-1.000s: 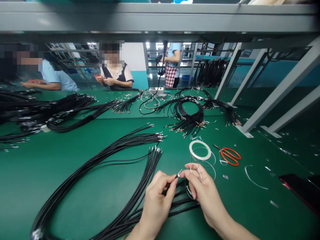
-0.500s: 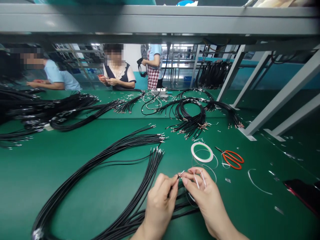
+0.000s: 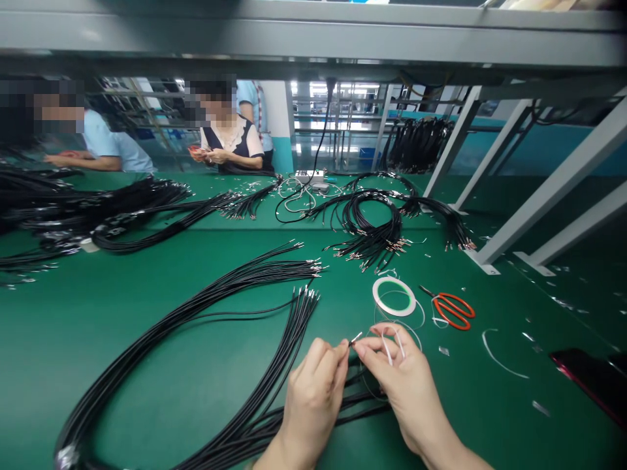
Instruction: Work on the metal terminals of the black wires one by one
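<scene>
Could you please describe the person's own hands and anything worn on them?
The left hand and right hand are both bare, with no gloves; no rings or watches show, and no sleeve reaches them.

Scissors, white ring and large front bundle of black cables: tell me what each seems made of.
Scissors: handles probably plastic or plastic-coated, judging by their smooth, even orange; blades likely metal, being thin and dark.
White ring: paper or plastic, its flat, pale face leaves that open.
Black cables: likely rubber or plastic sheathing, smooth and flexible-looking; bright silvery tips suggest metal.
</scene>
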`<state>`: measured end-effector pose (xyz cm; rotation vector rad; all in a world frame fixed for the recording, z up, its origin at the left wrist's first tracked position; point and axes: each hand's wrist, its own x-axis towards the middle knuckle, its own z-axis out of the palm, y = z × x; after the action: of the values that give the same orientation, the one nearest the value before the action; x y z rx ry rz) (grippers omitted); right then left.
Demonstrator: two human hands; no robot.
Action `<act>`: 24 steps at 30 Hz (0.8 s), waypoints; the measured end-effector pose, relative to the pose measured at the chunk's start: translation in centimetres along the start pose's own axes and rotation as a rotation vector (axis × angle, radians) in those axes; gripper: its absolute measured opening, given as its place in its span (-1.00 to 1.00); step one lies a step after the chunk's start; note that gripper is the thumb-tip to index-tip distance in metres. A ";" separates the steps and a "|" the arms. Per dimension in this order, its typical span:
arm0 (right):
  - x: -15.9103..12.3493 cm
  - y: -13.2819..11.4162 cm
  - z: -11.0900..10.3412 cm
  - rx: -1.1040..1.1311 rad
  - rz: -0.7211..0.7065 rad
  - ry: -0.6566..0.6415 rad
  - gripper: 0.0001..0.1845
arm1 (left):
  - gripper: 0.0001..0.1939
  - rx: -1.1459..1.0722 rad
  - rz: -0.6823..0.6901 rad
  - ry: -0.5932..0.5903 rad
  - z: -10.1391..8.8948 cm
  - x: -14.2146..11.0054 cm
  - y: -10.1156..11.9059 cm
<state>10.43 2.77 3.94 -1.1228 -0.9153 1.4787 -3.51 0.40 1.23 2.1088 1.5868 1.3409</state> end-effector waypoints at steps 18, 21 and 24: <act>0.1 -1.1 0.3 -0.107 -0.073 -0.018 -0.57 | -0.89 -0.429 -0.378 -0.031 -0.4 0.5 1.3; 0.1 -1.2 0.2 -0.111 -0.069 -0.025 -0.57 | -0.87 -0.448 -0.367 -0.048 -0.4 0.4 1.2; 0.1 -1.2 0.2 -0.107 -0.075 -0.033 -0.58 | -0.87 -0.412 -0.342 -0.053 -0.3 0.4 1.0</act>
<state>10.62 3.14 5.12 -1.1312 -1.0589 1.4049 -3.06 0.21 2.17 1.5421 1.4188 1.3390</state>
